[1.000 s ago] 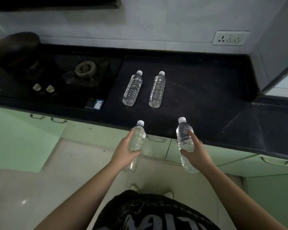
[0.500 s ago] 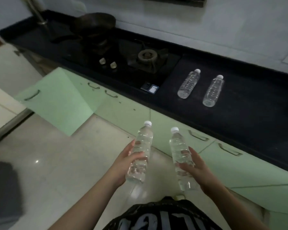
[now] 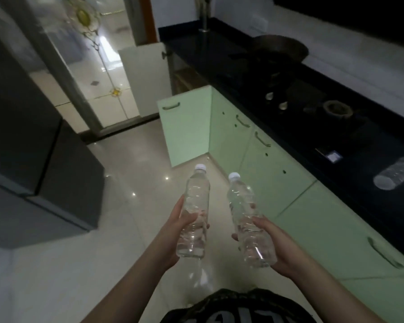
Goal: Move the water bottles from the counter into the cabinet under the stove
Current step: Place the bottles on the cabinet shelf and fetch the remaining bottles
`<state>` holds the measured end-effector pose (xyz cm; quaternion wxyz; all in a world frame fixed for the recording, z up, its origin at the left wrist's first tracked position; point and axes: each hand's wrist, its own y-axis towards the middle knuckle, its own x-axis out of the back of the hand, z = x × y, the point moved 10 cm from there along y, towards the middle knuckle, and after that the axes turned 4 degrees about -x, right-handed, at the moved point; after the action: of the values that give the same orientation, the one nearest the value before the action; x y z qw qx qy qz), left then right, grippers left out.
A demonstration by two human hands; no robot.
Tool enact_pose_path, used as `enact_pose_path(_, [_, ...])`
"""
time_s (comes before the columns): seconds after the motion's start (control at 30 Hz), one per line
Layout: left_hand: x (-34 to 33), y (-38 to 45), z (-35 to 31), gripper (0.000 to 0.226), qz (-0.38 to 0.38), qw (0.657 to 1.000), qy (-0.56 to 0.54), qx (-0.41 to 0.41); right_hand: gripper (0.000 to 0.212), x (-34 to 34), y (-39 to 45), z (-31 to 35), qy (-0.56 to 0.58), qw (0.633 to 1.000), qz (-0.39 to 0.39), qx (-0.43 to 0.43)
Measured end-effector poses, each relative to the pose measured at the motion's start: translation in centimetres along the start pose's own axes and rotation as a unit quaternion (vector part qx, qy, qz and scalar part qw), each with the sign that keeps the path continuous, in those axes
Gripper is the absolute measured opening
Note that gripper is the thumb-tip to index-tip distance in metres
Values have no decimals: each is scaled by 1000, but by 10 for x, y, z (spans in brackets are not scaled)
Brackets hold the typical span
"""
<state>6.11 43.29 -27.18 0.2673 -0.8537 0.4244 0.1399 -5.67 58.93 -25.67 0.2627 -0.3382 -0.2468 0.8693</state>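
The left hand (image 3: 173, 231) grips a clear plastic white-capped water bottle (image 3: 194, 213); the right hand (image 3: 278, 248) grips a second like bottle (image 3: 247, 220), both label-free, over the pale floor (image 3: 126, 178). Another clear bottle (image 3: 395, 173) lies on the black counter (image 3: 371, 145). A green cabinet door (image 3: 187, 129) under the stove stands open. White shirt lettering is unreadable.

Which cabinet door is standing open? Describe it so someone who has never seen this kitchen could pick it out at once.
Follow the black counter with the stove away from the person, along the row of pale green cabinet fronts beneath it. The open door is at the far end of that row, past the two bottles in the hands. Unlike its flush neighbours, it swings out over the floor, its handle near the top.
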Motion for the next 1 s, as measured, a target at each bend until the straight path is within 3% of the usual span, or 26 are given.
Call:
enact_pose_path(0.07, [15, -5, -20, 60, -21, 999, 0, -29, 35, -22, 15, 6, -22, 999, 24, -20])
enact_pose_path(0.2, [33, 0, -58, 61, -53, 996, -17, -72, 62, -57, 51, 33, -76, 994, 76, -9])
enact_pose_path(0.37, [65, 32, -105, 66, -108, 988, 24, -108, 49, -68, 113, 77, -128, 987, 78, 52])
enact_pose_path(0.63, [107, 81, -147, 74, -181, 976, 34, -118, 49, -97, 217, 137, -181, 976, 117, 35])
enact_pose_path(1.0, [202, 99, -194, 80, -288, 943, 67, -153, 62, -230, 320, 144, -247, 940, 234, -4])
